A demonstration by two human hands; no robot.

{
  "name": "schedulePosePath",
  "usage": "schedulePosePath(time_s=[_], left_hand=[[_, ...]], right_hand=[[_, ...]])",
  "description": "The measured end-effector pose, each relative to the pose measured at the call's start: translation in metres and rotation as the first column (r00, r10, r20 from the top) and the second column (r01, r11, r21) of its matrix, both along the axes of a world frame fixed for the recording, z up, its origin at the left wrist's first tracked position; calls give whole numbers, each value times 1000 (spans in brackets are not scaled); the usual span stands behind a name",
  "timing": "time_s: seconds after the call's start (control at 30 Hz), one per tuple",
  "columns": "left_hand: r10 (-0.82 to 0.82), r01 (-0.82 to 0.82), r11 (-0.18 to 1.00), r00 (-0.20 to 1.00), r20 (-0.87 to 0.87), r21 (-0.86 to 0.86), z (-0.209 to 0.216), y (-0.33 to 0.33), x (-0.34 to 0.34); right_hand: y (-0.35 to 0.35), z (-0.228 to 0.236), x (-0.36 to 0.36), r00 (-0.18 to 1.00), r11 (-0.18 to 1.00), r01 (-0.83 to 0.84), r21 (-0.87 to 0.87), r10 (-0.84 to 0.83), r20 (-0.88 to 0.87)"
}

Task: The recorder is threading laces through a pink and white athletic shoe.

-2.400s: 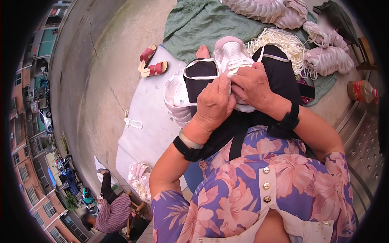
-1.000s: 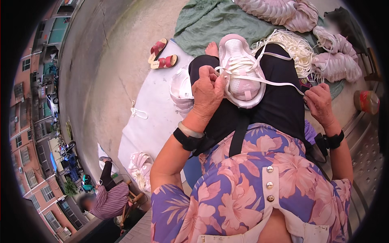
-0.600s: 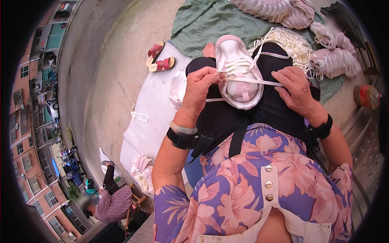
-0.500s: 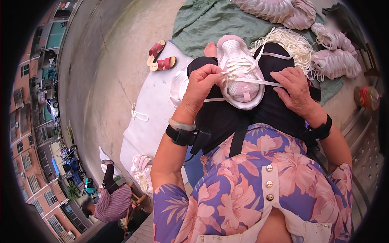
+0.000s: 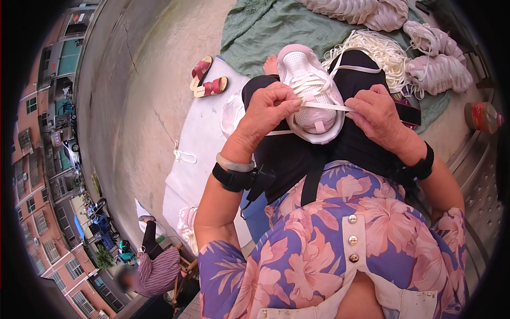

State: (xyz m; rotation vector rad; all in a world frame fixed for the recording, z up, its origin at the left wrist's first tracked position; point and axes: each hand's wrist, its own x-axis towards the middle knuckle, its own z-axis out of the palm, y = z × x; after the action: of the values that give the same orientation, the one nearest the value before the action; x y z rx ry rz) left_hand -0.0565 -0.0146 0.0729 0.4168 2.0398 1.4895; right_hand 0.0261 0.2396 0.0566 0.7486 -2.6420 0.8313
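Observation:
A white and pale pink sneaker point(image 5: 309, 90) rests on my lap between my black-clad thighs, its heel end toward me. White lacing crosses its tongue. My left hand point(image 5: 271, 106) is closed in a pinch on the lace at the shoe's left side. From there a flat white shoelace point(image 5: 328, 106) runs taut across the tongue to my right hand point(image 5: 374, 114), whose thumb and fingers pinch it. Another lace strand loops over my right thigh. Partly hidden behind my left wrist lies a second white shoe point(image 5: 231, 114).
Loose white laces point(image 5: 380, 56) lie heaped beyond my right knee on a green cloth point(image 5: 265, 29). Bundled pink-white shoes point(image 5: 438, 74) sit at the right, near a clear jar point(image 5: 482, 117). Red sandals point(image 5: 211, 86) stand on a white sheet point(image 5: 199, 127). A person in stripes point(image 5: 159, 271) sits lower left.
My right hand has moved in toward the shoe and its fingers have closed more tightly on the lace. My left hand has shifted slightly right, over the shoe's edge.

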Motion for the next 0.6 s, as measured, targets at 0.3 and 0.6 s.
schedulePosePath(time_s=[0.3, 0.6], left_hand=[[84, -210, 942, 903, 421, 261, 1, -11, -2], [127, -132, 990, 985, 118, 41, -5, -4, 5]], right_hand=[[-9, 13, -5, 930, 914, 62, -402, 94, 356], [16, 45, -12, 766, 880, 260, -398, 63, 640]])
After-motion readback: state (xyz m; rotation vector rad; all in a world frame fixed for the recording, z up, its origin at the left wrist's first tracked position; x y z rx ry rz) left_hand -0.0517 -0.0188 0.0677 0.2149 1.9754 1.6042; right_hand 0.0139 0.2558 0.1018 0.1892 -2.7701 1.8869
